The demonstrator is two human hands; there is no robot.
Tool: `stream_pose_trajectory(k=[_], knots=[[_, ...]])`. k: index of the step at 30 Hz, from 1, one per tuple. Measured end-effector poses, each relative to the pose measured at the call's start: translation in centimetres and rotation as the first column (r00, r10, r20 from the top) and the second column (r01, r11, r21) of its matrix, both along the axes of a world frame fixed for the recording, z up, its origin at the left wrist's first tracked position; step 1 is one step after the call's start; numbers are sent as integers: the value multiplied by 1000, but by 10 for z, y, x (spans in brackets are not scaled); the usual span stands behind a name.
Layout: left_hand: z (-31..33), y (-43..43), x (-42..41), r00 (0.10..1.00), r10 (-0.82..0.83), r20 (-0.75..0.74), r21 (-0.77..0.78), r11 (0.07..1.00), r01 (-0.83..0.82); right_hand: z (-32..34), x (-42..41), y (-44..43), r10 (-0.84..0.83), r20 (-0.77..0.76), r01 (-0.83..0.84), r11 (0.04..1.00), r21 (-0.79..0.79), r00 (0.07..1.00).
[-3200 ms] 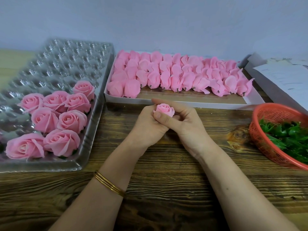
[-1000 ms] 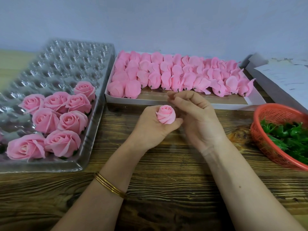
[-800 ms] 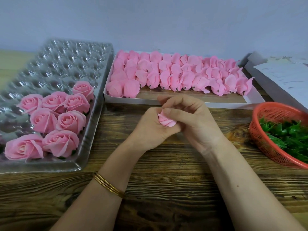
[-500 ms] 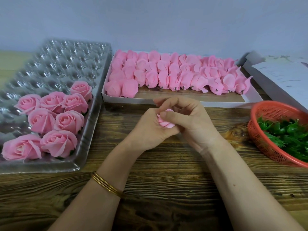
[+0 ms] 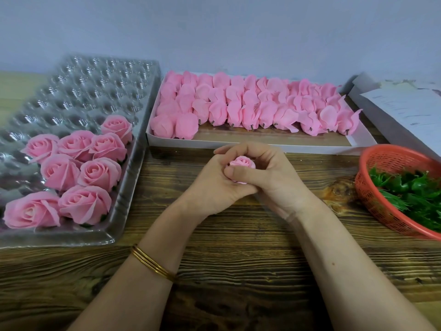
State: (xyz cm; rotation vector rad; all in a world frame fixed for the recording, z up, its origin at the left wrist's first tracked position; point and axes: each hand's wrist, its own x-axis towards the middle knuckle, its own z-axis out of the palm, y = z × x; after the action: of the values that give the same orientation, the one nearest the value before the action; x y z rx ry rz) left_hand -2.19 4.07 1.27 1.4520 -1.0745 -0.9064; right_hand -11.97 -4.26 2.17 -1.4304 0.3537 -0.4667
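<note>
A small pink rose bud sits between both hands above the wooden table, its top facing up. My left hand cups it from the left and below. My right hand curls over it from the right, thumb pressed across its front. Most of the bud is hidden by the fingers. Several finished open pink roses fill the near cells of a clear plastic cell tray at the left. A white shallow box behind the hands holds rows of closed pink buds.
An orange mesh basket of green leaf pieces stands at the right edge. Papers lie at the back right. A grey wall rises behind the trays. Gold bangles circle my left wrist.
A second ago the right hand was lifted off and the bud stood bare in my left hand. The right hand then closed over it, and the bud's top now shows again between the fingers.
</note>
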Motion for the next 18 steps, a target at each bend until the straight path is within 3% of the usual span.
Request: stream_pose_trajectory(k=[8, 15, 18], knots=[[0, -2, 0, 996, 71, 44, -29, 997, -70, 0, 0, 2, -22, -12, 21, 998, -62, 1000], [-3, -2, 0, 994, 106, -34, -46, 993, -107, -1, 2, 1, -41, 19, 41, 999, 16, 999], [-4, -3, 0, 995, 96, -32, -44, 994, -98, -2, 3, 2, -129, 31, 131, 988, -81, 991]])
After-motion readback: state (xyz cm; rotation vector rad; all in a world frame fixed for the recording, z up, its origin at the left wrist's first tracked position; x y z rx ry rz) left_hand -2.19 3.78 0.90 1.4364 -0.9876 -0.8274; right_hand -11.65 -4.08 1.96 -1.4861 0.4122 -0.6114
